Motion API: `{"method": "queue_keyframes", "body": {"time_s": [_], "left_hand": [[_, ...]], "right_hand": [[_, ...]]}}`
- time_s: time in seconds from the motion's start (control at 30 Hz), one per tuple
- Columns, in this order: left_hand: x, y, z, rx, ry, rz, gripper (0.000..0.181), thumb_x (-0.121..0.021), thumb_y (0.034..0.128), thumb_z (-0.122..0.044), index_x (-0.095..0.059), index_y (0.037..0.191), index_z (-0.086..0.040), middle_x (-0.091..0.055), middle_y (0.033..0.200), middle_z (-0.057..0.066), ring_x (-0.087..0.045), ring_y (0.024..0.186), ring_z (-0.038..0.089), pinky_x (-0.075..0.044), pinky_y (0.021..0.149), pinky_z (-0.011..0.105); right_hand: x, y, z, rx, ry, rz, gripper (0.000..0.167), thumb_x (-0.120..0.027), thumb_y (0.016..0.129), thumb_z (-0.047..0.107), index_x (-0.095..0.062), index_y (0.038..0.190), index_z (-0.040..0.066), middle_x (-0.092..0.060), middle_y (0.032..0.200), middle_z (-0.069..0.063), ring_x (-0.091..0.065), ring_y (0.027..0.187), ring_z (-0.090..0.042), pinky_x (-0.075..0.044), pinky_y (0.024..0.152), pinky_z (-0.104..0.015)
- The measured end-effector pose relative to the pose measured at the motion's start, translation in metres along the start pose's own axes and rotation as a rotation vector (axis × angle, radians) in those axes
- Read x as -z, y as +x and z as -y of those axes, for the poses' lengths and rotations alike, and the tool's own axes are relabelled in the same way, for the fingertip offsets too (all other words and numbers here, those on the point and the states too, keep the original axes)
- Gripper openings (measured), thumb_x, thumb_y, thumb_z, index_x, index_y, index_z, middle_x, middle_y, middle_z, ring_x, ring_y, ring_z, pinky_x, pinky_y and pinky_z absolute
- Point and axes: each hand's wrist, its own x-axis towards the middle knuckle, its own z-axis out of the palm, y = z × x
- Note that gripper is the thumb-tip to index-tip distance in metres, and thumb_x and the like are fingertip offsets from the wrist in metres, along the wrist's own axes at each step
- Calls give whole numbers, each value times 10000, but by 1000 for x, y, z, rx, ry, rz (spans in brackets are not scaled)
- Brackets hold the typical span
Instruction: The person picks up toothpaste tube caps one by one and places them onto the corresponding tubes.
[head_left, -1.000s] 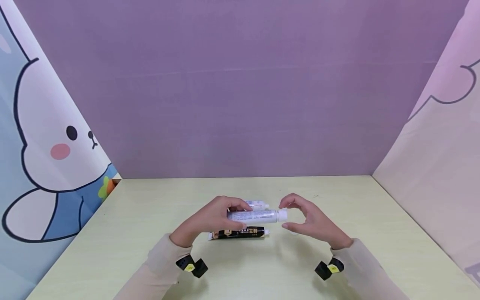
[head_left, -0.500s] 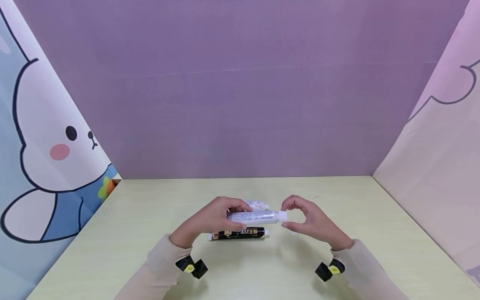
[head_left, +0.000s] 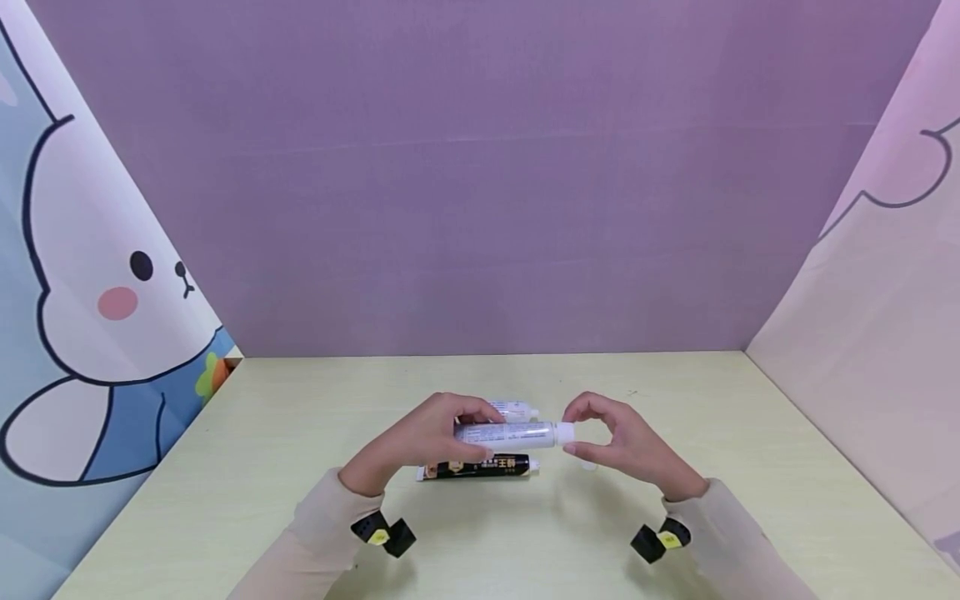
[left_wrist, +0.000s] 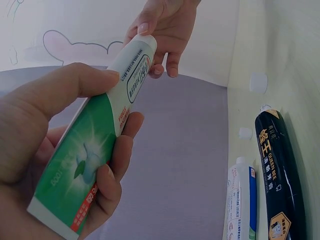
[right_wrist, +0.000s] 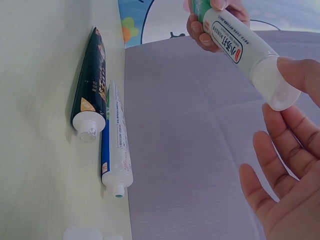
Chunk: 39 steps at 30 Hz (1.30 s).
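Note:
My left hand (head_left: 438, 429) grips a green-and-white toothpaste tube (head_left: 517, 434) above the table, fingers curled round its body. The tube lies level in the head view, and its white cap (head_left: 565, 432) points right. At that cap, my right hand (head_left: 622, 437) pinches with thumb and forefinger; the right wrist view has the thumb on the cap (right_wrist: 277, 87) and the other fingers spread below. Under the held tube, a black toothpaste tube (head_left: 487, 467) lies nearer me, its nozzle bare. Farther back is a white-and-blue toothpaste tube (head_left: 513, 410), partly hidden, also with a bare nozzle (right_wrist: 118, 191).
Two loose white caps, one larger (left_wrist: 258, 83) and one smaller (left_wrist: 245, 133), sit on the pale table (head_left: 300, 392) near the nozzle ends of the lying tubes. A purple wall (head_left: 480, 208) rises behind, with printed cloth panels (head_left: 112, 333) at both sides.
My right forefinger and thumb have shifted slightly and come together on the cap. The left hand and its tube stay in place, as do the lying tubes.

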Motion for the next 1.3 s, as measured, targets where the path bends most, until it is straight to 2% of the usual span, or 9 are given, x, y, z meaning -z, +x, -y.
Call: {"method": "queue_keyframes", "body": {"time_s": [0.27,0.4,0.6,0.97,1.17,1.3], "left_hand": [[-2,-1,0,-9,-12,3,335,-745,782,-115,-668,1106,-84,-647,973,20,-544,804,123,-476,700,238],[-3,-1,1,-11,3,4,332,-742,784,-113,-667,1107,-93,-649,973,6,-545,803,116,-475,704,235],[-1,0,0,-11,26,2,326,-732,791,-111,-665,1110,-108,-648,972,-13,-547,792,109,-484,678,233],[-3,-1,-1,-16,10,8,333,-734,786,-111,-665,1111,-97,-650,969,-11,-547,799,113,-475,702,235],[-3,0,-2,-3,13,9,333,-731,787,-110,-665,1113,-114,-649,969,-35,-552,796,109,-475,698,233],[-3,0,-2,-5,14,10,338,-732,788,-111,-664,1119,-114,-651,978,-33,-553,795,107,-479,693,236]], "right_hand": [[-1,-1,-2,18,48,8,221,-730,811,88,-598,983,129,-619,966,26,-572,926,-118,-472,865,-376],[-1,-2,-1,8,47,15,201,-720,820,89,-602,980,118,-622,961,18,-574,921,-114,-468,865,-341],[0,-1,-2,14,33,15,166,-703,832,74,-610,962,116,-634,945,20,-581,903,-107,-471,848,-356],[0,-4,-1,-71,99,38,39,-615,895,70,-630,918,97,-647,928,21,-581,877,-113,-453,816,-322],[0,-3,-2,-42,147,52,80,-561,920,34,-634,915,64,-652,914,-8,-578,848,-101,-470,774,-291],[0,-3,-2,-58,167,69,113,-530,943,46,-639,919,58,-654,932,-9,-585,854,-101,-477,765,-288]]}}
